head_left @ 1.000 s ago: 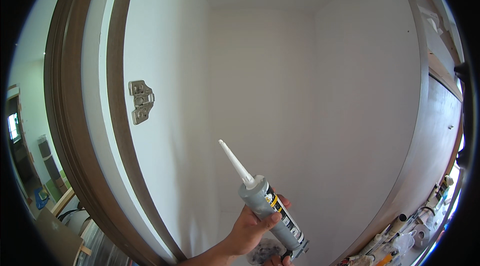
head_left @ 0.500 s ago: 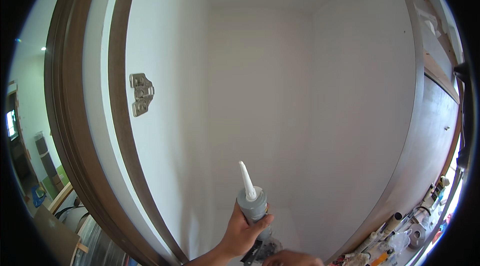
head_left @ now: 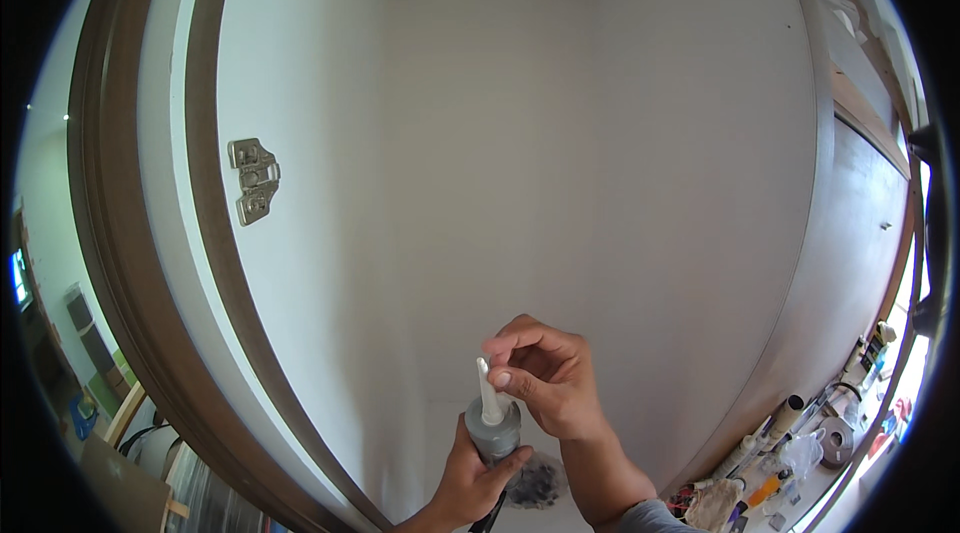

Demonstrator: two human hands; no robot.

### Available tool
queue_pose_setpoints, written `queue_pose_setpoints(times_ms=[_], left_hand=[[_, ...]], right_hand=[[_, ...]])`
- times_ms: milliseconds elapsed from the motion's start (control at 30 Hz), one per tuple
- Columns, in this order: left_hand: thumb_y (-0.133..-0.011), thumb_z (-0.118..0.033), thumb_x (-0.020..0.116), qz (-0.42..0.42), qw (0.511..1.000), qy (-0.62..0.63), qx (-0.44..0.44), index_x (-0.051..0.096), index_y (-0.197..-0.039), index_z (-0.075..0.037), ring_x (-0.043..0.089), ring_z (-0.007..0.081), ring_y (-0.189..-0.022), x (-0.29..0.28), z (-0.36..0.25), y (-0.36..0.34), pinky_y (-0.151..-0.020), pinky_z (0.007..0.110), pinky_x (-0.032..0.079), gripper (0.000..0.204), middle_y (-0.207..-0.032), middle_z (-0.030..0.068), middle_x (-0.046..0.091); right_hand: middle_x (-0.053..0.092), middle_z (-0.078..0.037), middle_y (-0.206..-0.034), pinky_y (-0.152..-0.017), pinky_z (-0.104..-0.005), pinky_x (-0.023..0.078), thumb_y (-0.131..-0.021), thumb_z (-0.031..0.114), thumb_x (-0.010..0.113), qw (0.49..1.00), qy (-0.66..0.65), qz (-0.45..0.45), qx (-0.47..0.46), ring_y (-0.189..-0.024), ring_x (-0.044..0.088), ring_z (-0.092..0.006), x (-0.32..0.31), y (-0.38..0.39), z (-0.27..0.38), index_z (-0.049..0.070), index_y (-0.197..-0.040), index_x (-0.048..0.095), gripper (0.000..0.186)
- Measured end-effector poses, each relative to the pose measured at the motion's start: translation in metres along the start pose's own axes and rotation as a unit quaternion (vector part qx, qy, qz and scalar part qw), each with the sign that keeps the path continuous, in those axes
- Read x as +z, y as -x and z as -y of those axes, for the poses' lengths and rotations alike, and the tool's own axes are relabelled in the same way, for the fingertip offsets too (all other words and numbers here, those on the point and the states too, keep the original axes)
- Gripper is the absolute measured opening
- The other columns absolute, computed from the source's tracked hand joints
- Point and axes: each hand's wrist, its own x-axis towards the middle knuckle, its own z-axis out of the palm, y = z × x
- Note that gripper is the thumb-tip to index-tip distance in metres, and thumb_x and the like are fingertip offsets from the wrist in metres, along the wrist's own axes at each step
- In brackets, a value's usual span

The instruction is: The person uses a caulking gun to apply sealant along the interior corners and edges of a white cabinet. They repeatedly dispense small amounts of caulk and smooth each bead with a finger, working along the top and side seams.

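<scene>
The nozzle [head_left: 489,394] sits atop the cartridge [head_left: 494,442], right of the hinge plate [head_left: 254,180] on the left panel [head_left: 300,263].

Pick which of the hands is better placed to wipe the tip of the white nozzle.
Right, most likely: the right hand is up close beside the tip of the white nozzle, while the left hand is occupied lower down, wrapped around the grey cartridge.

A metal hinge plate [head_left: 254,182] is fixed to the white left-hand panel [head_left: 300,83], just beside a brown edge strip [head_left: 202,123]. At lower right, a clear plastic bag [head_left: 799,455] lies beside a round grey roll [head_left: 837,442].
</scene>
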Motion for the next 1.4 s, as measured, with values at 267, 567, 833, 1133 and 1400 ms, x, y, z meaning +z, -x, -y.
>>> queue_pose_setpoints(times_ms=[267, 567, 833, 1133, 1400], left_hand=[[-0.099, -0.01, 0.072, -0.002, 0.998, 0.053, -0.023, 0.036, -0.139, -0.006, 0.056, 0.0126, -0.11, -0.004, -0.006, -0.005, -0.093, 0.032, 0.049, 0.054, -0.123, 0.0075, 0.055], [-0.1, -0.011, 0.071, -0.04, 0.998, 0.033, -0.045, 0.039, -0.136, -0.006, 0.057, 0.0122, -0.106, -0.012, 0.021, -0.019, -0.092, 0.032, 0.05, 0.049, -0.119, 0.0063, 0.056], [-0.089, -0.007, 0.08, -0.194, 0.981, 0.008, -0.028, 0.052, -0.121, -0.006, 0.059, 0.0166, -0.097, -0.014, 0.051, -0.024, -0.086, 0.036, 0.051, 0.043, -0.106, 0.0052, 0.061], [-0.091, 0.005, 0.07, -0.308, 0.925, 0.201, -0.098, 0.051, -0.117, -0.008, 0.052, 0.0118, -0.088, -0.039, 0.09, -0.018, -0.079, 0.03, 0.048, 0.035, -0.101, 0.0021, 0.053], [-0.091, 0.002, 0.072, -0.287, 0.946, -0.012, -0.149, 0.048, -0.122, -0.007, 0.052, 0.0139, -0.093, -0.044, 0.093, -0.031, -0.082, 0.031, 0.047, 0.039, -0.106, 0.0042, 0.053]], right_hand=[[0.068, -0.01, -0.105, -0.082, -0.0307, 0.053, -0.089, -0.013, 0.07, 0.998, -0.041, 0.039, 0.003, -0.094, 0.064, -0.0164, -0.014, -0.01, -0.027, -0.001, -0.111, 0.076, 0.025], [0.066, -0.008, -0.103, -0.074, -0.0303, 0.054, -0.089, -0.012, 0.071, 0.998, 0.046, 0.04, -0.023, -0.091, 0.065, -0.0154, -0.028, -0.027, -0.04, -0.001, -0.112, 0.076, 0.027], [0.063, -0.003, -0.099, -0.069, -0.0268, 0.051, -0.095, 0.003, 0.069, 0.958, 0.249, -0.096, -0.102, -0.079, 0.059, -0.0109, -0.099, -0.134, 0.003, 0.001, -0.135, 0.065, 0.04], [0.067, -0.023, -0.121, -0.08, -0.041, 0.061, -0.099, 0.008, 0.056, 0.454, 0.856, -0.239, -0.061, -0.1, 0.073, -0.0323, -0.206, -0.384, 0.079, 0.001, -0.159, 0.037, 0.063], [0.075, -0.021, -0.102, -0.073, -0.0412, 0.063, -0.096, 0.01, 0.06, 0.337, 0.901, -0.269, -0.051, -0.088, 0.075, -0.032, -0.244, -0.469, 0.088, -0.01, -0.157, 0.035, 0.069]])
